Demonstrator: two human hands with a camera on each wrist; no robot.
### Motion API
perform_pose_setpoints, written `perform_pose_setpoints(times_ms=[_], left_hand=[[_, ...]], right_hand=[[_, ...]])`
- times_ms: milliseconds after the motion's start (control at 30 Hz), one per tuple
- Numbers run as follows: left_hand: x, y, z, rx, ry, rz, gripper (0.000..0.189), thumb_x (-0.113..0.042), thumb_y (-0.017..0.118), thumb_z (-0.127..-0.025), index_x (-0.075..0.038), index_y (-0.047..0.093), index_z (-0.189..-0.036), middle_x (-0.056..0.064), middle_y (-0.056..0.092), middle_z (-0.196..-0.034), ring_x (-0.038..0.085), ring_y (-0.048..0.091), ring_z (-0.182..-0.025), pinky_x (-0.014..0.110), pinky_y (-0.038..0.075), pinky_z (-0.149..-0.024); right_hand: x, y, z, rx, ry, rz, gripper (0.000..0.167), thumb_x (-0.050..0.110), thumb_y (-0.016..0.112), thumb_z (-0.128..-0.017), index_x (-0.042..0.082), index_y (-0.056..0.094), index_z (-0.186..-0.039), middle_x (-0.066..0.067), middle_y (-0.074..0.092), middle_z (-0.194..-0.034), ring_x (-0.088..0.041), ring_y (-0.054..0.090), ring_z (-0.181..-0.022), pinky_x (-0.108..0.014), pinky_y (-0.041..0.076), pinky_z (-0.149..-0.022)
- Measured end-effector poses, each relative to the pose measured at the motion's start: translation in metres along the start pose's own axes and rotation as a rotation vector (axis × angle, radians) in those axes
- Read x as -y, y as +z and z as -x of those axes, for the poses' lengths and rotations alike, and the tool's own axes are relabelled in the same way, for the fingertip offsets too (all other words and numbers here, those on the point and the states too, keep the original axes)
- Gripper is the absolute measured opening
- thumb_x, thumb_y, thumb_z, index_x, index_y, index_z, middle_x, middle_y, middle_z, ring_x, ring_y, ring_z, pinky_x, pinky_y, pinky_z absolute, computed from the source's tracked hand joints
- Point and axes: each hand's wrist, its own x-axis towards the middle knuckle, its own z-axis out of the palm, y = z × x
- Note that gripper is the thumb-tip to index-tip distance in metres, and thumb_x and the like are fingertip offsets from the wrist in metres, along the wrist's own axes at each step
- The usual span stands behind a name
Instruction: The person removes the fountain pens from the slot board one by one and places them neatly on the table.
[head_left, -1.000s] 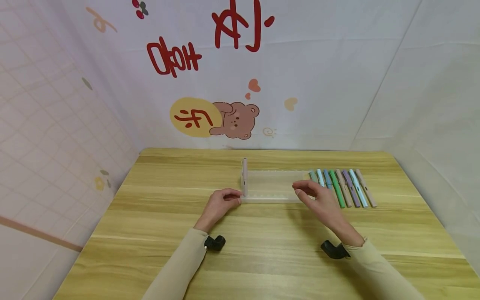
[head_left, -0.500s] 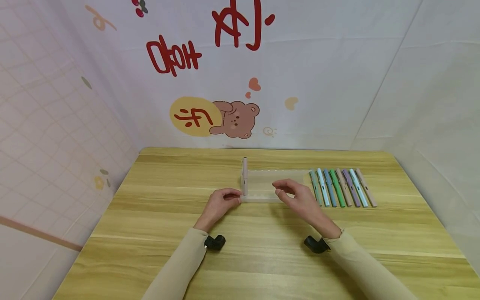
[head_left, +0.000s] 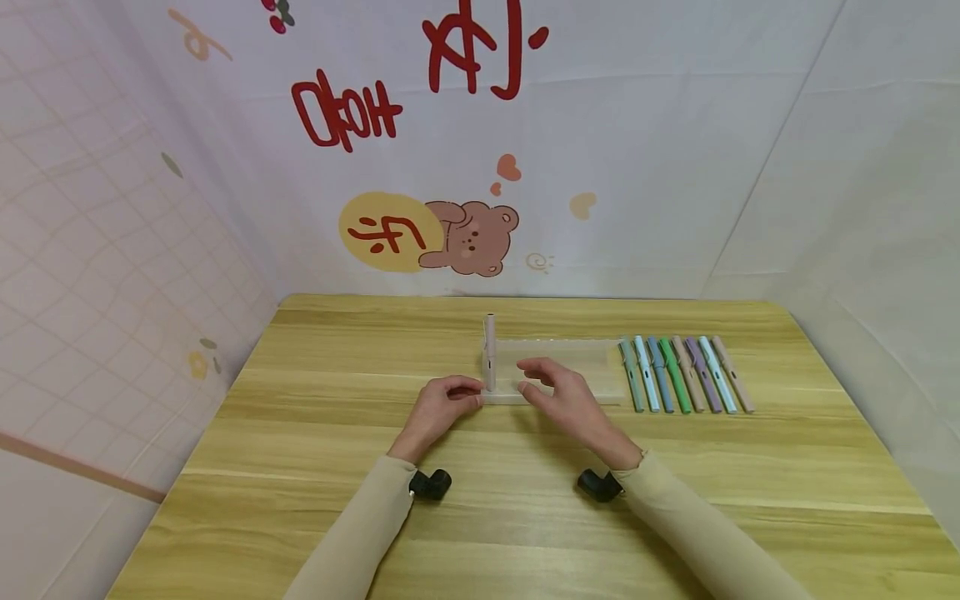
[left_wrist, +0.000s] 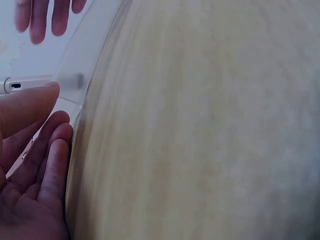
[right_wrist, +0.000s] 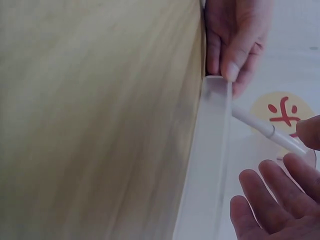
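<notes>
A clear plastic pen stand lies lengthwise on the table, and one pale pink pen stands upright in its left end. My left hand holds that end, its thumb at the front corner and the other fingers around the side. Over the middle of the stand is my right hand, holding nothing. Its fingers are spread and loosely bent, pointing towards the upright pen from the right.
Several capped pens in green, blue, brown, purple and beige lie side by side to the right of the stand, among them a bright green pen. A printed cloth wall rises behind the wooden table.
My right hand has moved left from beside the row of pens to over the stand's middle, uncovering the nearest pens. The left hand and the upright pen have stayed in place.
</notes>
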Motion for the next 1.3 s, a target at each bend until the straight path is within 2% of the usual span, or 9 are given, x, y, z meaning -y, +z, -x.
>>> perform_pose_setpoints(times_ms=[200,533,767,1000,1300], left_hand=[[-0.001,0.0,0.0,-0.004,0.01,0.006,0.018,-0.012,0.077,-0.094,-0.009,0.079,-0.112,0.005,0.075,-0.111,0.018,0.07,-0.101,0.038,0.055,-0.09],[0.0,0.0,0.0,-0.005,0.015,-0.011,0.019,-0.013,0.077,-0.094,-0.009,0.078,-0.113,0.004,0.075,-0.11,0.018,0.071,-0.102,0.039,0.055,-0.092],[0.002,0.0,-0.001,-0.004,0.029,-0.005,0.02,-0.013,0.077,-0.094,-0.007,0.078,-0.113,0.006,0.076,-0.111,0.02,0.072,-0.104,0.041,0.055,-0.093],[0.002,0.001,-0.002,-0.001,0.025,-0.004,0.021,-0.014,0.077,-0.095,-0.006,0.078,-0.114,0.008,0.075,-0.113,0.022,0.071,-0.105,0.041,0.056,-0.092],[0.002,0.001,-0.001,-0.006,0.025,-0.003,0.021,-0.015,0.077,-0.094,-0.006,0.078,-0.113,0.008,0.075,-0.112,0.022,0.071,-0.104,0.041,0.056,-0.091]], right_hand=[[0.001,0.013,-0.01,0.005,-0.013,-0.03,0.036,0.016,0.07,-0.1,0.0,0.064,-0.132,-0.015,0.069,-0.129,-0.033,0.066,-0.12,-0.05,0.051,-0.102],[0.001,0.03,-0.027,-0.019,0.027,-0.018,0.033,0.018,0.071,-0.1,0.003,0.065,-0.129,-0.012,0.07,-0.124,-0.029,0.069,-0.113,-0.045,0.054,-0.098],[0.005,0.039,-0.035,-0.05,0.081,0.008,0.029,0.022,0.072,-0.099,0.005,0.067,-0.122,-0.008,0.073,-0.111,-0.022,0.07,-0.103,-0.042,0.056,-0.09],[0.006,0.045,-0.04,-0.071,0.081,0.02,0.022,0.017,0.072,-0.098,0.004,0.067,-0.114,-0.006,0.073,-0.099,-0.021,0.07,-0.093,-0.04,0.057,-0.085],[0.005,0.049,-0.042,-0.094,0.072,0.064,0.016,0.017,0.073,-0.097,0.005,0.069,-0.108,-0.005,0.074,-0.095,-0.019,0.069,-0.088,-0.04,0.056,-0.079]])
